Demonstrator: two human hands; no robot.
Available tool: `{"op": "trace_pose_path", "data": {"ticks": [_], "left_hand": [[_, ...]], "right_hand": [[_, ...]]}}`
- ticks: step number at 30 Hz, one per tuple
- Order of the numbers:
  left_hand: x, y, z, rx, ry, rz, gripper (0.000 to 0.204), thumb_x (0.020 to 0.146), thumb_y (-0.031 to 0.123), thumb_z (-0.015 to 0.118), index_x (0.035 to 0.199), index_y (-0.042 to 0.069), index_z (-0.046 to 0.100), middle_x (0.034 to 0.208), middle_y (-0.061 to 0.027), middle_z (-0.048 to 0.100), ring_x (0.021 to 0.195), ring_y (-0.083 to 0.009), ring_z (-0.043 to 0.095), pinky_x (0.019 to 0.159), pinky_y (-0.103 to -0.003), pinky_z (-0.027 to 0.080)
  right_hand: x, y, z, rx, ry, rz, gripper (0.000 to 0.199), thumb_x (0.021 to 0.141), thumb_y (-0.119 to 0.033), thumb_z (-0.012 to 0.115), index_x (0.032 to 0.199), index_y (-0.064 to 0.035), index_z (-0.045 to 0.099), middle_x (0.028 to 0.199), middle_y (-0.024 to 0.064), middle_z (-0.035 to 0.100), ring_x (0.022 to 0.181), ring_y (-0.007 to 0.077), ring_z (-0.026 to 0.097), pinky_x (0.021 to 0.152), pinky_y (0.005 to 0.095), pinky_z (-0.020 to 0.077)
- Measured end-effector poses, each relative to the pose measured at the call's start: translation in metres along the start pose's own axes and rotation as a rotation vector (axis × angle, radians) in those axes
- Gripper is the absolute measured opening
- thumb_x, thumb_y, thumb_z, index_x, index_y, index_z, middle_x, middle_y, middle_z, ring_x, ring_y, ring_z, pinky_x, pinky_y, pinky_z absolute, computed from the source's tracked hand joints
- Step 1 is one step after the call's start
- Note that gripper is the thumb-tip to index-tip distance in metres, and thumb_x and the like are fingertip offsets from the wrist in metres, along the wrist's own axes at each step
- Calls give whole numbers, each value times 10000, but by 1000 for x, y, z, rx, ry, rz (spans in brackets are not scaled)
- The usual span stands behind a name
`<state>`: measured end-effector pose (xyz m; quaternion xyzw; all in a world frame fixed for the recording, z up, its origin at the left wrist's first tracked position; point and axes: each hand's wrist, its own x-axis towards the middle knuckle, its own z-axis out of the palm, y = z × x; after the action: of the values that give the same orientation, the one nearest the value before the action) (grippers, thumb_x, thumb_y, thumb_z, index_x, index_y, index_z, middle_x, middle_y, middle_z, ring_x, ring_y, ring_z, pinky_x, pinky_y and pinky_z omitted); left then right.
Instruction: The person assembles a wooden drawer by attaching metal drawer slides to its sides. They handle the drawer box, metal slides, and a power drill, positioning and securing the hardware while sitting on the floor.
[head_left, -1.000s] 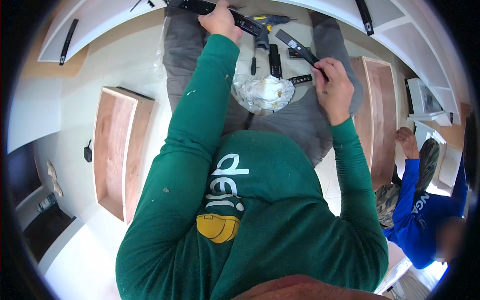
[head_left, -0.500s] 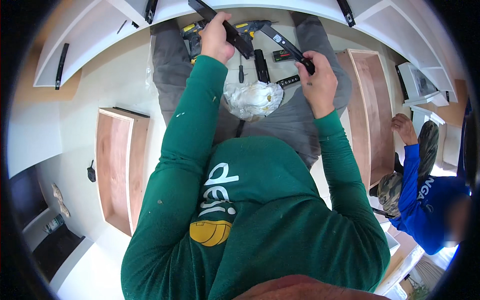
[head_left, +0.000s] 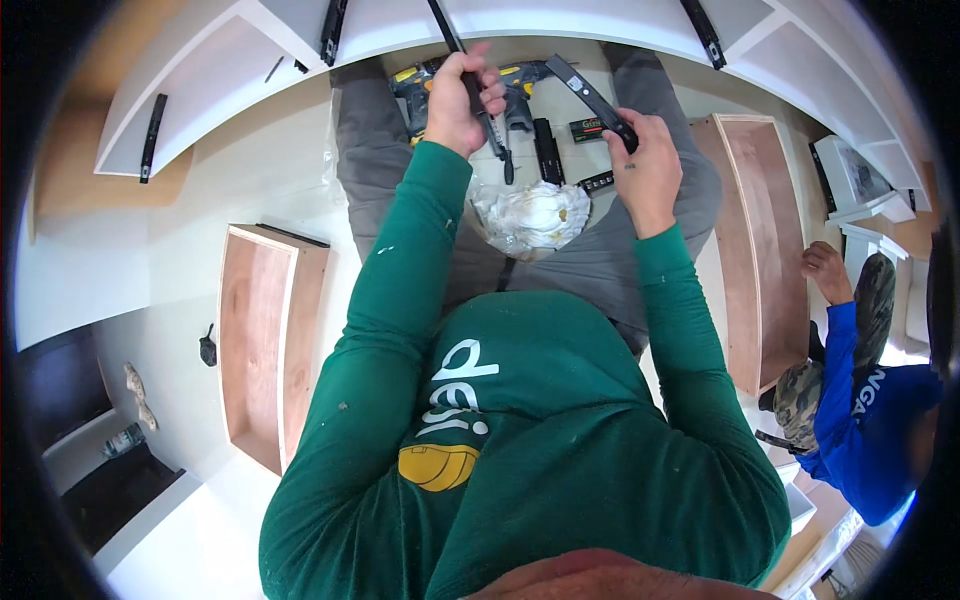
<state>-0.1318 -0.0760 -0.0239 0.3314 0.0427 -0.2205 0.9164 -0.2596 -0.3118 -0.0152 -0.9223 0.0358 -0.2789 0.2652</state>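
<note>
Pale flooring (head_left: pixel 250 180) shows left of centre. Upper centre, I find my left hand (head_left: pixel 460 108) gripping 1 black rail (head_left: pixel 444 24); my right hand (head_left: pixel 648 172) grips 1 black bar (head_left: pixel 584 91).

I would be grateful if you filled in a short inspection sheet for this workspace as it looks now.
Surface: pale floor, the legs stretched out on either side of the tools.
Job's things: a slim dark rail and a black slide rail, both in hand.
Clutter: yellow-and-dark drill, screwdriver, black block-like piece, small box, crumpled white bundle.
Hands: left hand grips the slim dark rail, fingers blurred; right hand grips the black slide rail's near end.
Cables: nothing seen.
Surroundings: left wooden drawer box, right wooden drawer box, white cabinet, co-worker's blue sleeve at right.
</note>
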Motion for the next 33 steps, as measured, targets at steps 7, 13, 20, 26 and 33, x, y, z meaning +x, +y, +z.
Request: {"op": "trace_pose_path", "data": {"ticks": [7, 13, 20, 26, 33], "left_hand": [[-2, 12, -12, -90, -321, -195, 609, 910, 365, 534, 1424, 46, 455, 777, -33, 471, 523, -107, 425, 427, -267, 371], [2, 14, -16, -88, -312, -196, 562, 912, 347, 518, 1361, 12, 476, 775, -64, 479, 529, -120, 420, 446, -268, 350], [1, 41, -39, 1, -246, -242, 524, 934, 337, 505, 1323, -13, 494, 782, -67, 493, 536, -127, 412, 455, -264, 358], [-4, 71, -54, 231, -19, -176, 515, 955, 314, 491, 1337, -32, 490, 863, -89, 549, 572, -140, 456, 509, -278, 418], [12, 116, -53, 780, 317, -53, 326, 1017, 210, 481, 1145, -80, 555, 943, -177, 680, 719, -274, 691, 679, -419, 635]], "right_hand": [[-4, 0, -3, 14, -17, 28, 265, 859, -212, 762, 1100, -117, 709, 985, 89, 665, 870, 338, 682, 727, 428, 539], [-4, 3, -2, 26, -19, 38, 262, 857, -220, 759, 1092, -113, 711, 980, 82, 668, 859, 337, 683, 727, 424, 542], [-3, 3, 4, 35, -15, 16, 258, 848, -207, 761, 1085, -117, 715, 984, 80, 669, 857, 333, 685, 722, 427, 543], [-2, -5, 14, 56, -62, 4, 255, 849, -202, 759, 1080, -107, 711, 993, 89, 670, 882, 334, 684, 738, 427, 543], [2, -17, 35, 127, -107, 21, 263, 842, -194, 770, 1082, -105, 708, 996, 96, 672, 898, 345, 680, 752, 440, 540]]}}
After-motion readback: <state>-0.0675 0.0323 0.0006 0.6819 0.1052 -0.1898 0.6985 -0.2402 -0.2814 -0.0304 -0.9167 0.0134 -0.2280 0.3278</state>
